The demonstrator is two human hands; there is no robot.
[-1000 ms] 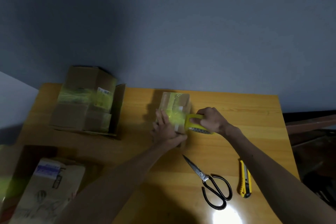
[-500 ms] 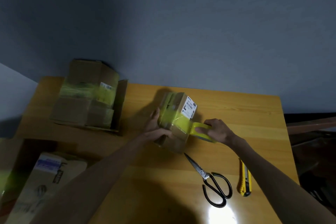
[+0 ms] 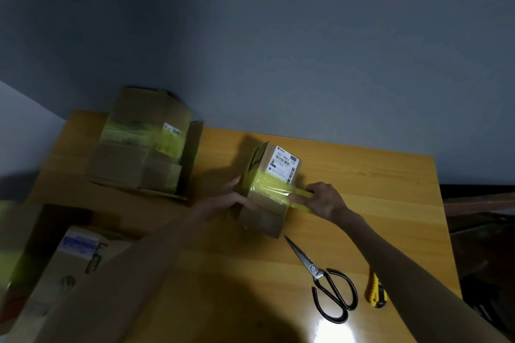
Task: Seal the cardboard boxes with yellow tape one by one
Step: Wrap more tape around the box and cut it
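Observation:
A small cardboard box point(image 3: 267, 214) with a white shipping label stands tipped up on the wooden table point(image 3: 362, 175) near its middle. A band of yellow tape point(image 3: 271, 185) wraps across it. My left hand point(image 3: 234, 199) grips the box's left side. My right hand point(image 3: 320, 199) holds the yellow tape roll point(image 3: 302, 200) against the box's right side, with the tape stretched from roll to box. Much of the roll is hidden by my fingers.
A stack of taped cardboard boxes point(image 3: 145, 145) stands at the table's back left. Another box point(image 3: 55, 273) with a blue label lies at the near left. Black-handled scissors point(image 3: 326, 284) and a yellow utility knife point(image 3: 376, 291) lie at the near right.
The box has been turned from lying flat to tipped up, its label now facing up. My right hand has carried the roll down around the box's right side.

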